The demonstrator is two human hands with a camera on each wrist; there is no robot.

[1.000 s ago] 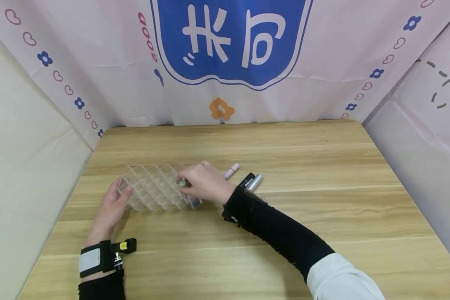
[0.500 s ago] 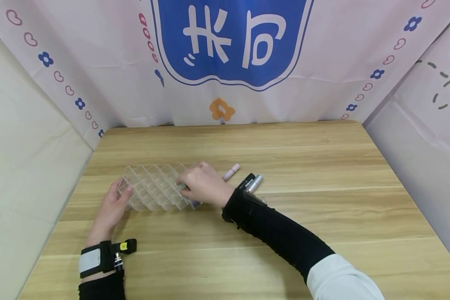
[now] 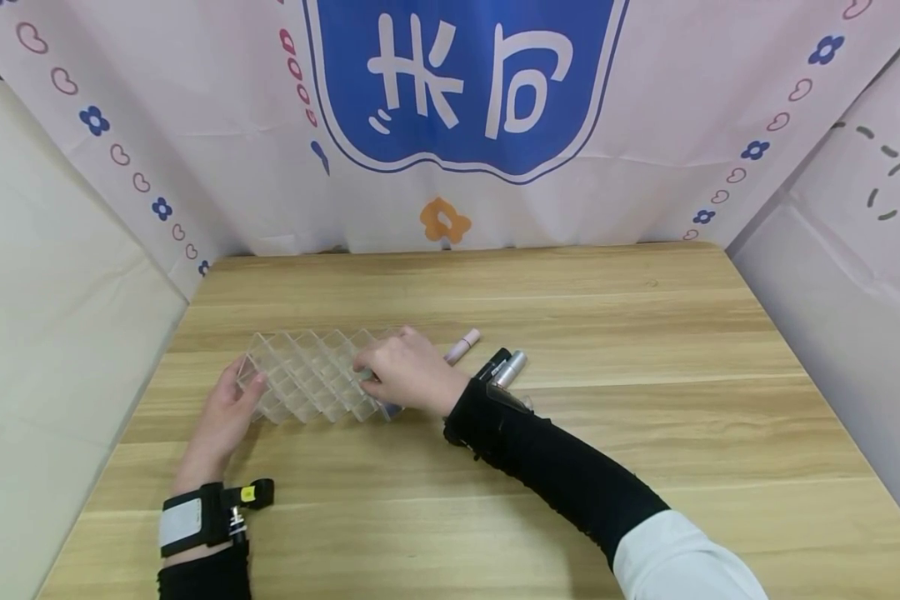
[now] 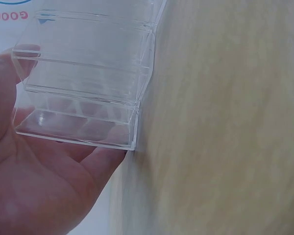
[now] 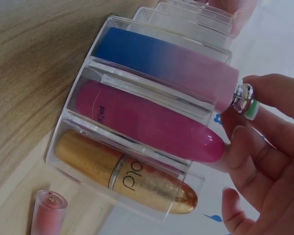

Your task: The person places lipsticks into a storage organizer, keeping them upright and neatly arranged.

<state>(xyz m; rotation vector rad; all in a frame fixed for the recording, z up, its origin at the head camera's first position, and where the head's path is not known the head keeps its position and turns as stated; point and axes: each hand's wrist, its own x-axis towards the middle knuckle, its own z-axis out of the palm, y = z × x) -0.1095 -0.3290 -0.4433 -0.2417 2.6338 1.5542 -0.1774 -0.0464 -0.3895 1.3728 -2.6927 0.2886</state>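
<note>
A clear lipstick organizer (image 3: 300, 377) with diamond-shaped compartments sits on the left part of the table. My left hand (image 3: 225, 412) grips its left end, thumb on one side and fingers on the other. At the opposite end, my right hand (image 3: 408, 371) pinches the silver-and-green end of a blue-to-pink lipstick tube (image 5: 161, 58), whose body lies inside a compartment. The right wrist view shows a magenta lipstick tube (image 5: 147, 122) and a gold lipstick tube (image 5: 127, 169) in neighbouring compartments. Compartments toward my left hand hold nothing visible.
Right of the organizer, a pale pink tube (image 3: 462, 345), a black tube (image 3: 493, 365) and a silver tube (image 3: 512, 367) lie on the wooden table (image 3: 645, 417). A coral tube (image 5: 48, 215) lies beside the organizer in the right wrist view. A printed cloth (image 3: 660, 183) hangs behind.
The green end of the tube, plain to see between my right fingers a second ago, is now mostly covered by them. My left hand and the organizer have stayed put.
</note>
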